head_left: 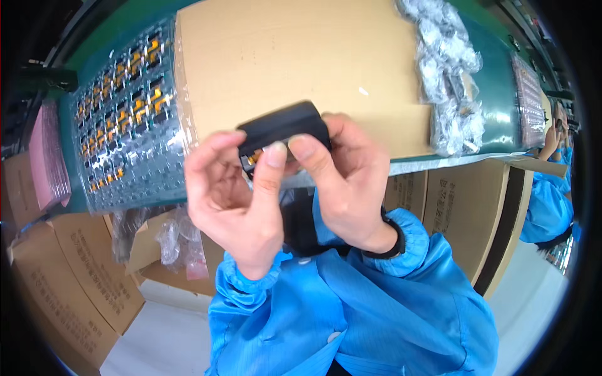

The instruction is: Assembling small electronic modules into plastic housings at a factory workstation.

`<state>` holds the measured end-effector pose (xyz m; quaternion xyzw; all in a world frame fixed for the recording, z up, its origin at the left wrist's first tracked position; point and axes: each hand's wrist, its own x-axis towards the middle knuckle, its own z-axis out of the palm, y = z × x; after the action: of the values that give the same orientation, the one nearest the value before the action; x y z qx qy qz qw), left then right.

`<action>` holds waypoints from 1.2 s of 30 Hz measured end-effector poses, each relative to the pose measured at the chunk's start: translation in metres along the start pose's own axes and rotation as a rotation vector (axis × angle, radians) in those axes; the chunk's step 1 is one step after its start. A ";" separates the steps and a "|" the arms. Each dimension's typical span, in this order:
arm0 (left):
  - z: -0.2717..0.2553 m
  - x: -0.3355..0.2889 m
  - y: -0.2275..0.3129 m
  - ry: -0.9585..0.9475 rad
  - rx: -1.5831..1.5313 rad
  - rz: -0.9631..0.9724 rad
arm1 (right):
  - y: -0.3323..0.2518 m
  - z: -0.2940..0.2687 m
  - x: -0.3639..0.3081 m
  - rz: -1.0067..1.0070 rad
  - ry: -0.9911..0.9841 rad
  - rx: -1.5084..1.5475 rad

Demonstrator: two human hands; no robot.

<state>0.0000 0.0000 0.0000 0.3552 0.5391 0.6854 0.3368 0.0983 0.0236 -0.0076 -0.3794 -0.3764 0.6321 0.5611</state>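
Observation:
Both my hands hold one small black rectangular block [285, 127] in front of the bench edge. My left hand [235, 200] grips its near left end, thumb pressed beside an orange and gold piece [254, 158] that shows under the block. My right hand [348, 182] clasps the right end, thumb lying across the near face next to the left thumb. Blue sleeves cover both forearms.
A clear tray [128, 119] of several small orange and black parts lies on the green bench to the left. A brown cardboard sheet [295, 56] covers the bench middle, with clear plastic bags [448, 75] at right. Cardboard boxes [69, 276] stand below. Another person in blue [549, 200] works at far right.

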 end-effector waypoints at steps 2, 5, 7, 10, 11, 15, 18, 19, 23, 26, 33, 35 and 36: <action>0.002 -0.001 -0.011 0.008 -0.035 0.031 | 0.004 0.001 -0.001 -0.063 0.040 0.003; -0.003 0.009 -0.007 0.029 -0.097 -0.042 | -0.024 -0.008 0.013 0.189 -0.167 -0.110; -0.002 0.014 -0.007 -0.033 -0.115 0.001 | -0.044 -0.013 0.032 0.164 -0.260 -0.169; -0.006 0.024 -0.003 -0.092 -0.065 -0.001 | -0.073 -0.014 0.094 0.268 -0.364 -0.323; -0.010 0.027 -0.001 -0.087 -0.002 -0.034 | -0.079 -0.010 0.124 0.265 -0.309 -0.386; -0.021 0.032 -0.003 -0.182 0.018 -0.073 | -0.052 -0.016 0.259 0.388 0.092 -0.330; -0.028 0.030 -0.002 -0.300 0.087 -0.103 | -0.049 -0.033 0.313 0.281 0.083 -0.258; -0.036 0.028 -0.002 -0.338 0.159 -0.144 | -0.054 -0.033 0.315 0.211 0.140 -0.625; -0.077 0.014 -0.004 -0.316 0.253 -0.154 | -0.095 -0.064 0.289 -0.349 0.002 -1.587; -0.094 0.004 -0.006 -0.271 0.238 -0.192 | -0.121 -0.103 0.253 -0.228 0.054 -1.930; -0.062 0.006 -0.002 -0.464 0.191 -0.168 | -0.119 -0.135 0.244 -0.303 -0.050 -1.763; -0.056 0.008 0.004 -0.512 0.191 -0.159 | -0.130 -0.131 0.234 -0.253 -0.129 -1.517; -0.053 0.010 0.007 -0.499 0.198 -0.162 | -0.135 -0.120 0.230 -0.210 -0.213 -1.260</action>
<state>-0.0511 -0.0193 -0.0008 0.5001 0.5305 0.4915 0.4762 0.2450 0.2701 0.0495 -0.5322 -0.7640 0.2662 0.2494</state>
